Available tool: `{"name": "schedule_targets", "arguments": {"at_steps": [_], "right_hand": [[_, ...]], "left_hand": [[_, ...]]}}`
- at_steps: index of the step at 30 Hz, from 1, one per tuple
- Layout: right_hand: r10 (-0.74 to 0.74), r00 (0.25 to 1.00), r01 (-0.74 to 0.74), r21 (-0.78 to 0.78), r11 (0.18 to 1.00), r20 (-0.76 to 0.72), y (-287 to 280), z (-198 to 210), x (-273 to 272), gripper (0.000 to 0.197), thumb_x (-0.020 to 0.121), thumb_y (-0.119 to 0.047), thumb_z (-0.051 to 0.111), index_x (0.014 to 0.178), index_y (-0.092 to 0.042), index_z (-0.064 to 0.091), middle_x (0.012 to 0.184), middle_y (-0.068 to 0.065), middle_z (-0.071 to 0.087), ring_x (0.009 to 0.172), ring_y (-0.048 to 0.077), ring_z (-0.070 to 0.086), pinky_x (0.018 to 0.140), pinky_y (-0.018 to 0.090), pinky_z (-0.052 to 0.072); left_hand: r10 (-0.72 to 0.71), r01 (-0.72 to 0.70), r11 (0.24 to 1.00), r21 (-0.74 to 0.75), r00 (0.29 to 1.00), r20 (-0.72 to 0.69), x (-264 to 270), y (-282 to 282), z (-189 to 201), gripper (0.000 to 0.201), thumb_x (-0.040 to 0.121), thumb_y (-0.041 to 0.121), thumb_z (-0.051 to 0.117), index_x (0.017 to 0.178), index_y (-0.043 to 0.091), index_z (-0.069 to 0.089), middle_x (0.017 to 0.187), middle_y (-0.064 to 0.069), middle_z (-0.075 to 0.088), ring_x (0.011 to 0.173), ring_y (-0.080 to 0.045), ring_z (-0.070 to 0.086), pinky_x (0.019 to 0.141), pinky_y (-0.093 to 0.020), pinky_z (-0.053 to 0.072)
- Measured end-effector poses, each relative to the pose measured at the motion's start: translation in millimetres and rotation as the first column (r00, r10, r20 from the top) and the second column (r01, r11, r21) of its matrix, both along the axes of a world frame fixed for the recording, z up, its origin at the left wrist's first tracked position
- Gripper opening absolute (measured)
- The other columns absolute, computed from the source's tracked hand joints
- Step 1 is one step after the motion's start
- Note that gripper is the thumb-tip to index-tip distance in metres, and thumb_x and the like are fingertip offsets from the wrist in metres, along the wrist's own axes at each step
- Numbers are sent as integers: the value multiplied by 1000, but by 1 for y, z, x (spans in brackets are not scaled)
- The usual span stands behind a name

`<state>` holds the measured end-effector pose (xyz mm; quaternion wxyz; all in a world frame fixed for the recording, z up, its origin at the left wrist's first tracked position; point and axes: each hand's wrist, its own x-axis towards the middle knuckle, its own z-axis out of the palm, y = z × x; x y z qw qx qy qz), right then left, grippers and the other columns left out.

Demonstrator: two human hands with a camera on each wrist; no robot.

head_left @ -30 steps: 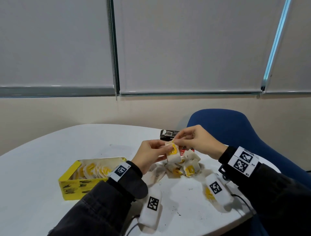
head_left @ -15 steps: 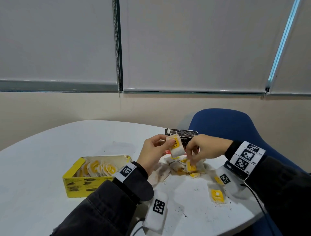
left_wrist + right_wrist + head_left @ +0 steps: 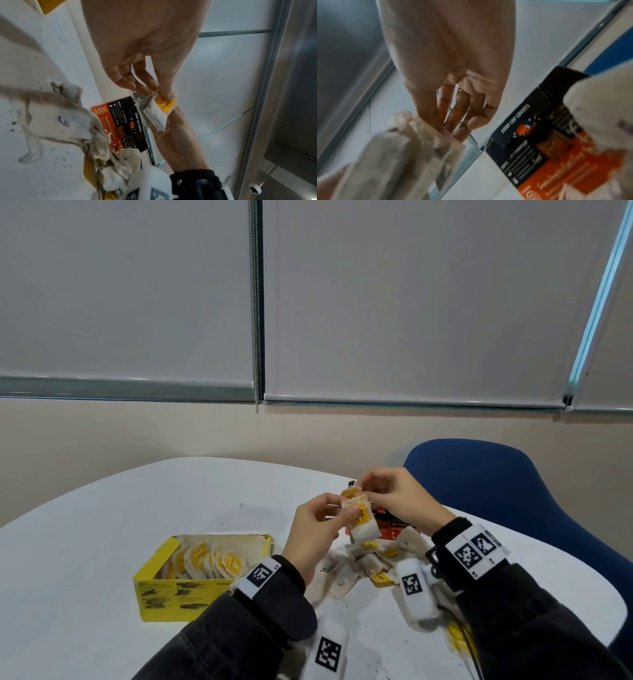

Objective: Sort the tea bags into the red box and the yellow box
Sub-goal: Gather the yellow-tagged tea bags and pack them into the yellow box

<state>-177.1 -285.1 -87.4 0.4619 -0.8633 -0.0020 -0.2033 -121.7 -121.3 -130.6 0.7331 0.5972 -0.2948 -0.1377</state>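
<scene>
My left hand pinches a small stack of tea bags with yellow tags between thumb and fingers, held above the table. The left wrist view shows the same stack of tea bags under my left thumb. My right hand is against the top of the stack; in the right wrist view its fingertips touch the bags while the thumb stands apart. The yellow box, left of my hands, holds a row of yellow-tagged bags. The red box lies behind my hands, partly hidden. Loose tea bags lie piled below.
A blue chair stands beyond the table's right edge. The white table curves away at the far left. Dark tea crumbs speckle the surface near me. A lone yellow-tagged bag lies by my right sleeve.
My right hand has come up from the loose pile to the top of the stack in my left hand. The left hand has kept its hold and shifted slightly.
</scene>
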Motion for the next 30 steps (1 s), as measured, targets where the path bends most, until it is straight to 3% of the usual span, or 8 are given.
{"name": "schedule_targets", "arguments": {"at_steps": [5,10,14,17,20,23,28,30], "right_hand": [[46,999,-48,152,987,20,4,-12,-1,13,89,-7,66,98,1,69,93,12,74,83,14,69,75,22,54],[53,998,-55,174,983,13,6,-16,-7,12,91,-9,64,95,-2,73,86,5,74,79,9,68,73,19,54],[104,994,-95,272,958,-18,11,-16,-10,23,95,-15,57,97,4,69,87,17,70,80,16,67,76,27,54],[209,976,-186,275,943,-58,16,-17,-13,21,91,-16,61,101,2,62,86,5,69,80,12,66,72,21,53],[237,968,-204,288,936,-83,17,-20,-12,28,89,-9,66,110,7,55,99,17,67,90,25,66,81,31,57],[209,972,-171,278,945,-112,16,-19,-11,28,88,-12,67,109,5,60,103,25,68,90,25,69,84,33,58],[203,969,-162,262,952,-139,18,-21,-12,29,83,-16,74,108,-3,67,101,23,70,94,28,70,88,34,57],[172,979,-135,278,951,-111,19,-20,-13,26,81,-17,75,104,-5,70,97,19,72,87,24,69,83,30,57]], "left_hand": [[40,-41,996,-84,999,-11,1,-2,-5,15,83,8,72,90,8,60,57,7,61,59,-2,60,52,-9,42],[92,-93,992,-82,996,-17,3,0,-10,25,84,15,72,108,16,66,71,3,61,74,-12,62,63,-19,49],[65,-72,991,-114,996,-69,1,-1,-8,10,87,11,68,96,8,69,82,-8,66,81,-19,65,72,-29,56],[37,-52,988,-147,994,-106,0,0,-9,4,89,9,65,92,6,65,74,-7,63,72,-18,67,65,-24,56],[25,-49,985,-165,989,-144,-2,1,-7,2,90,10,64,91,8,63,73,-7,61,65,-13,66,60,-19,53],[32,-62,984,-165,984,-175,-3,1,-6,4,90,11,64,93,9,62,78,-9,60,65,-10,67,59,-17,52],[61,-98,982,-159,972,-226,-5,2,-4,9,92,13,62,99,8,60,93,-19,63,74,-18,68,60,-19,53],[52,-92,983,-161,970,-236,-6,3,0,10,92,15,62,99,8,59,95,-17,64,76,-18,68,61,-19,53]]}}
